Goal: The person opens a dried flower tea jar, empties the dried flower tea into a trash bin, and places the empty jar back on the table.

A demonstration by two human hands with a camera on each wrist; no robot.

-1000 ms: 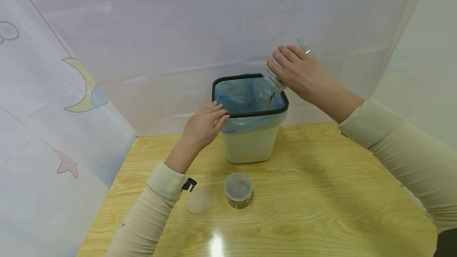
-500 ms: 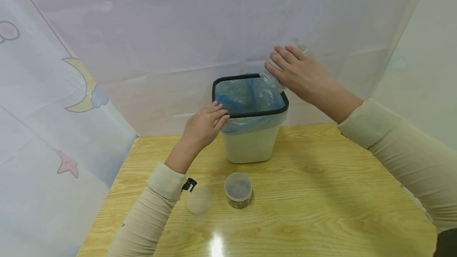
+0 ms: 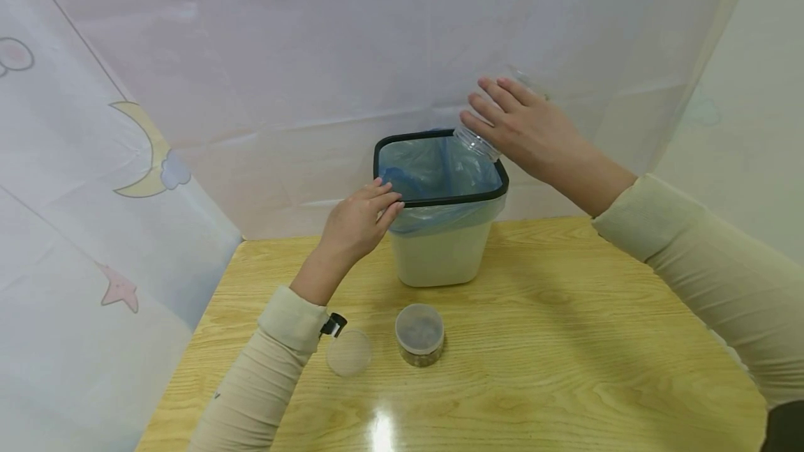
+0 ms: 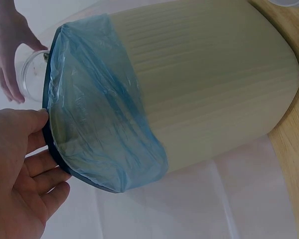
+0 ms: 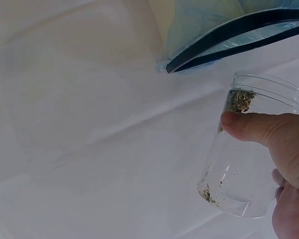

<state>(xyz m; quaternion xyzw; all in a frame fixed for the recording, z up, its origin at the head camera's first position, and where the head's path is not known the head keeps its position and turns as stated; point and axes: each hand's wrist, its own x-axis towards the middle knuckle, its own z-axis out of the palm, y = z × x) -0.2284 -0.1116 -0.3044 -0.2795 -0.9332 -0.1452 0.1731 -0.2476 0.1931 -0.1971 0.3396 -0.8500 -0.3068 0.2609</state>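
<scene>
A cream trash bin (image 3: 440, 253) with a black rim and a blue liner bag (image 4: 102, 109) stands at the back of the table. My left hand (image 3: 356, 223) holds the bin's near left rim, thumb and fingers at the black edge in the left wrist view. My right hand (image 3: 530, 127) grips a clear plastic jar (image 5: 234, 169), tipped with its open mouth down over the bin's right side. Dried, crumbled plant bits (image 5: 240, 101) cling inside near the jar's neck, and a few lie near its base.
A short jar (image 3: 419, 337) with a whitish top and brownish contents stands on the wooden table (image 3: 565, 340) in front of the bin. Beside it lies a round translucent lid (image 3: 349, 353). Pale sheets (image 3: 314, 89) form walls behind and at the sides.
Dark bits falling from the jar's mouth a second ago are no longer seen falling. The right hand and jar have shifted slightly left. The left hand stays at the rim.
</scene>
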